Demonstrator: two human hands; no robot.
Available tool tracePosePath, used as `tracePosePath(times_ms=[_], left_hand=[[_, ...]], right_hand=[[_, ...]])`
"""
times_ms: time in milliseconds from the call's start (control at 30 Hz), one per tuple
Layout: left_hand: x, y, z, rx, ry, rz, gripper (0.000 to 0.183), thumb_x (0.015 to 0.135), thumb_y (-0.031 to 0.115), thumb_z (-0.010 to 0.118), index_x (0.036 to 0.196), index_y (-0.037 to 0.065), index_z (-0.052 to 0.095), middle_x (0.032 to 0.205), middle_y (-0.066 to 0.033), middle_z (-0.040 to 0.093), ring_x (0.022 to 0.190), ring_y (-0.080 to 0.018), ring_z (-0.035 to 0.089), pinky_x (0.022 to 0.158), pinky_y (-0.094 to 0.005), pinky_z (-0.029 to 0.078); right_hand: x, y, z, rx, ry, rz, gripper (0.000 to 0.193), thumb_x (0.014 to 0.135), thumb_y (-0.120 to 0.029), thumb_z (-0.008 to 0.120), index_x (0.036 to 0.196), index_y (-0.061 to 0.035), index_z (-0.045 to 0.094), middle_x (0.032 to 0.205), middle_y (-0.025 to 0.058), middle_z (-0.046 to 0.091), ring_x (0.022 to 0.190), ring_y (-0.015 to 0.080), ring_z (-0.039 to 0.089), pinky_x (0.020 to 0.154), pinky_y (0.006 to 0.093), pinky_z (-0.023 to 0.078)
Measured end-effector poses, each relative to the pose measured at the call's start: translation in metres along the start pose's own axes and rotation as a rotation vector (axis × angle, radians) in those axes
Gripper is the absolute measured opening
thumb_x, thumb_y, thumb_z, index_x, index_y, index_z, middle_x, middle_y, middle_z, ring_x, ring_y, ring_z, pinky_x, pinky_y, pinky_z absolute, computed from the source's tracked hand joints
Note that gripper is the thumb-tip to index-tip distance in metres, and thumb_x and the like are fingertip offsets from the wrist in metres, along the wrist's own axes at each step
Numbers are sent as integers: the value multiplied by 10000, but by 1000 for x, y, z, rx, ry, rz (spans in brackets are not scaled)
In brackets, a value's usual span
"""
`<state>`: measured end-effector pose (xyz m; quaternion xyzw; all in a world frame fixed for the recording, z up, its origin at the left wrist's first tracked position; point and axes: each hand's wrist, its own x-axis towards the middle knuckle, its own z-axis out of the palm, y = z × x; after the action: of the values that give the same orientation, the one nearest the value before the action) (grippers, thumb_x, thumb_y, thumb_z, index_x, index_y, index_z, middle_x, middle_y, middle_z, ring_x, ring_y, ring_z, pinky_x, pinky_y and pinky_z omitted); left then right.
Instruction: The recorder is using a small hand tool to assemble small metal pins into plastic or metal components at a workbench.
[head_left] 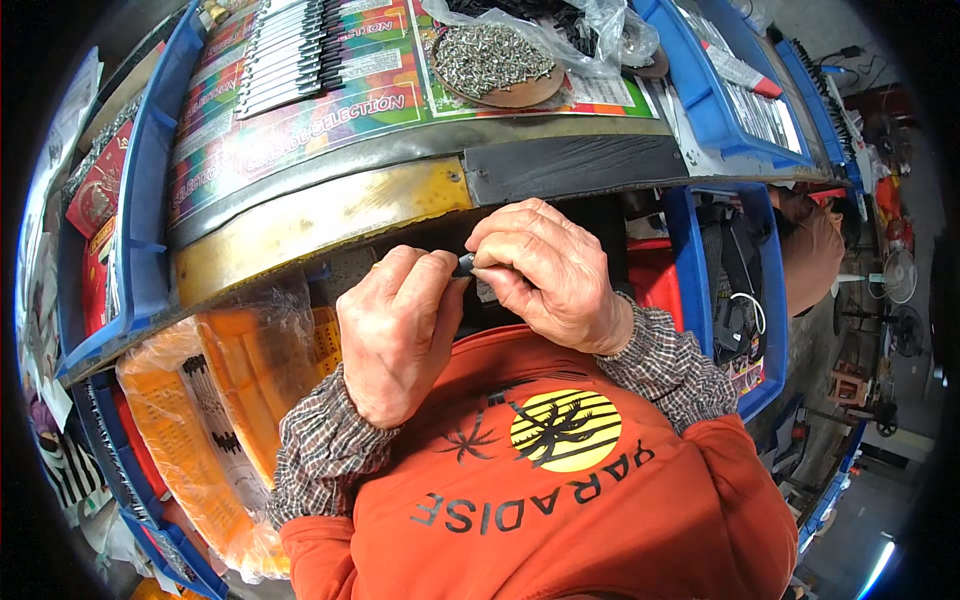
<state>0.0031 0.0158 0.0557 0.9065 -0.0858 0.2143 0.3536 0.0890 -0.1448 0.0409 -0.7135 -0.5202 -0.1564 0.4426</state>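
My left hand (pixel 395 325) and my right hand (pixel 550 265) meet in front of the table's near edge. Between their pinched fingertips is a small dark grey, rounded piece (pixel 464 265); most of it is covered by the fingers. On the table beyond lies a row of slim white sticks with black ends (pixel 280 60), which look like pens. To their right, a round brown dish (pixel 520 95) holds a heap of small shiny metal parts (pixel 490 58). A clear plastic bag (pixel 605 30) with black pieces lies behind it.
Blue trays stand at the table's left (pixel 150 180) and far right (pixel 725 95). Below the edge, another blue bin (pixel 690 260) holds black items and a white cable. An orange crate wrapped in clear plastic (pixel 240 400) sits at my left. A fan (pixel 898 277) stands far right.
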Motion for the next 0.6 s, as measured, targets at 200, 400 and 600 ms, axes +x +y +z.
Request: tracePosePath(times_ms=[200,400,600], left_hand=[[2,2,0,-26,15,-4,177,743,-34,702,891,12,616,769,-119,599,620,-266,614,541,-331,488],[0,-1,1,-24,-14,-13,196,734,-38,704,902,10,616,775,-125,601,628,-275,619,539,-335,487],[0,-4,5,0,1,26,205,718,-42,702,901,8,622,783,-135,606,657,-304,621,559,-346,496]], right_hand=[[4,-5,-6,178,-27,205,213,691,44,673,846,-23,542,854,89,589,778,262,597,691,363,501],[4,3,-2,0,-35,16,208,694,15,677,859,-11,555,849,102,591,795,275,606,703,368,515],[-5,4,-2,-149,-51,-127,246,674,-2,681,909,18,611,913,135,617,858,307,631,739,362,555]])
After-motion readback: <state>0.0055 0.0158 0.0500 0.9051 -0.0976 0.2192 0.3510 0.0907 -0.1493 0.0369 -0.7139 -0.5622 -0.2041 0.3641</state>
